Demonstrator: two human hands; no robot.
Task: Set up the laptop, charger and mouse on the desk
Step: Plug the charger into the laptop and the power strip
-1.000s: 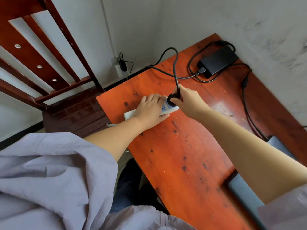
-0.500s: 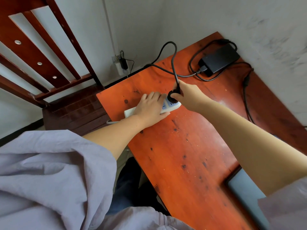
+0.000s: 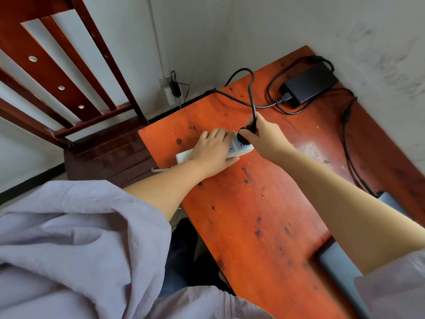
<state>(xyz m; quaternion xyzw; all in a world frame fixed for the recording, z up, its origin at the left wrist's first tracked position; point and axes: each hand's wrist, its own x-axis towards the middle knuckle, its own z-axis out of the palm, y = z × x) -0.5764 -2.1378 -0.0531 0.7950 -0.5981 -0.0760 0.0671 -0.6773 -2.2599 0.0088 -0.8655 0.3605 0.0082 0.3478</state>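
Note:
A white power strip [image 3: 241, 150] lies near the far left corner of the red wooden desk [image 3: 253, 215]. My left hand [image 3: 212, 150] presses down flat on it. My right hand [image 3: 264, 137] is closed around the charger's black plug [image 3: 245, 135], which sits at the strip's right end. From the plug a black cable [image 3: 251, 88] loops back to the black charger brick [image 3: 309, 84] at the far corner. A second cable [image 3: 347, 143] runs from the brick to the grey laptop [image 3: 340, 268] at the lower right, mostly hidden by my right arm. No mouse is visible.
Grey walls border the desk at the back and right. A wall outlet [image 3: 171, 88] with a small black adapter sits low behind the desk. A dark red wooden chair [image 3: 69, 88] stands to the left. My lavender sleeves fill the bottom of the view.
Both hands stay on the strip and plug. My right hand's grip on the plug has shifted slightly; the view has drifted a little.

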